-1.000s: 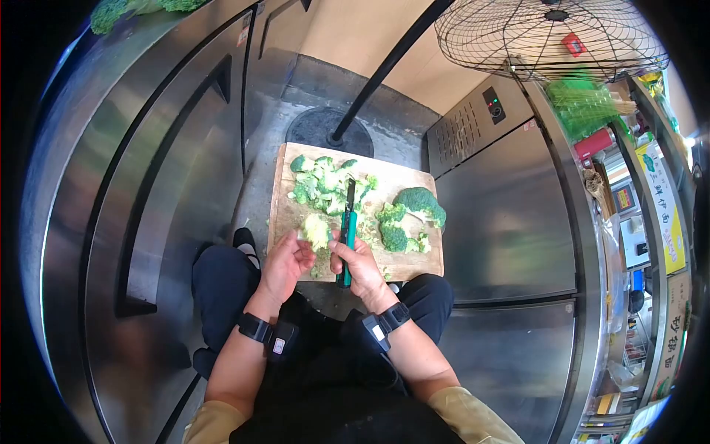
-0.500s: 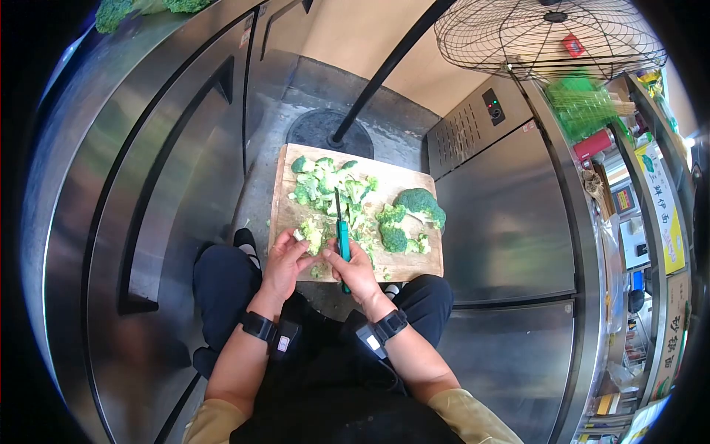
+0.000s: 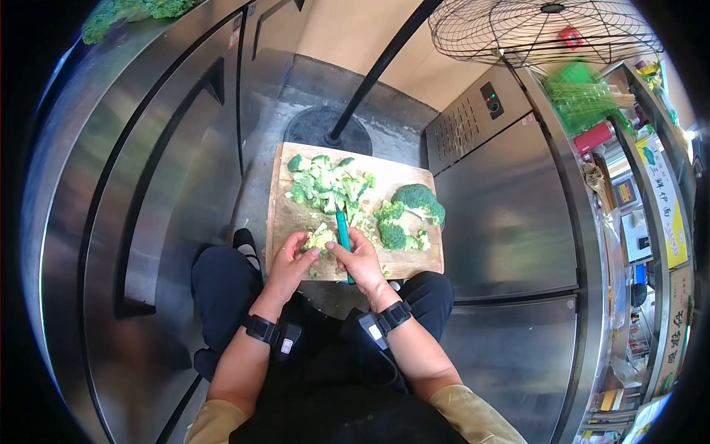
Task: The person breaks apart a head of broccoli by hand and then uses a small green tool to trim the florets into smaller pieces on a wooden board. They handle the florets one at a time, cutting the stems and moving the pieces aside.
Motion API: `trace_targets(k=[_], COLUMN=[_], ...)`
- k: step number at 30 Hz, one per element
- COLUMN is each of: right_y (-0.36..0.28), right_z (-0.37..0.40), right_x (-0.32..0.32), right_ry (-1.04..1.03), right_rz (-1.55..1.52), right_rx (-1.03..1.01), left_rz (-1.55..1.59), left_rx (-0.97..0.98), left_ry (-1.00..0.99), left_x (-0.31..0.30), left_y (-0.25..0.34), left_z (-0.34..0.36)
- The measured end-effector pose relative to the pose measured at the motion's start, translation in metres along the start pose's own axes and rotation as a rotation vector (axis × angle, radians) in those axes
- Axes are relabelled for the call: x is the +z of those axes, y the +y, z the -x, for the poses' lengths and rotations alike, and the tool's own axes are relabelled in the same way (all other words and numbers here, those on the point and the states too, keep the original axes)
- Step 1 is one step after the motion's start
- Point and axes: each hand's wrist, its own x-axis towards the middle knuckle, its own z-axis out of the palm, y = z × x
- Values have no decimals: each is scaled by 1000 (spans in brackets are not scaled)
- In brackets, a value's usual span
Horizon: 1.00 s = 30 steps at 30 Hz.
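Observation:
Over the near part of a wooden cutting board (image 3: 399, 175), my left hand (image 3: 291, 263) is closed on a pale green broccoli piece (image 3: 321, 237). My right hand (image 3: 358, 257) grips the teal handle of a knife (image 3: 343, 231), its tip pointing away from me, and its thumb touches the same piece. Beyond both hands lies a heap of cut florets (image 3: 322, 182). A larger broccoli head (image 3: 418, 201) with smaller pieces beside it rests on the board's right side.
Steel cabinets (image 3: 177, 185) stand at the left and another steel unit (image 3: 510, 214) at the right. Behind the board is a black pole (image 3: 377, 78) on a round base. A wire fan guard (image 3: 547, 33) and crowded shelves (image 3: 636, 200) are at the right.
The broccoli piece in my left hand has turned and moved slightly right, closer to my right hand. The knife has tilted, and its blade now shows less. The view has shifted slightly.

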Motion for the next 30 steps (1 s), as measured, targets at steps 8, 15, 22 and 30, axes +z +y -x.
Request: trace_targets(k=[8, 15, 22, 30], right_y=[-1, 50, 30, 26], right_z=[13, 19, 34, 36], right_x=[6, 4, 14, 20], right_ry=[20, -65, -141, -129], right_rz=[399, 808, 944, 1088], right_rx=[-9, -311, -142, -93], left_rz=[-405, -848, -862, -767], left_rx=[239, 339, 292, 219], left_ry=[328, 495, 479, 468], left_x=[-17, -17, -17, -19], left_y=[-34, -28, -26, -30], left_z=[-17, -16, -16, -18])
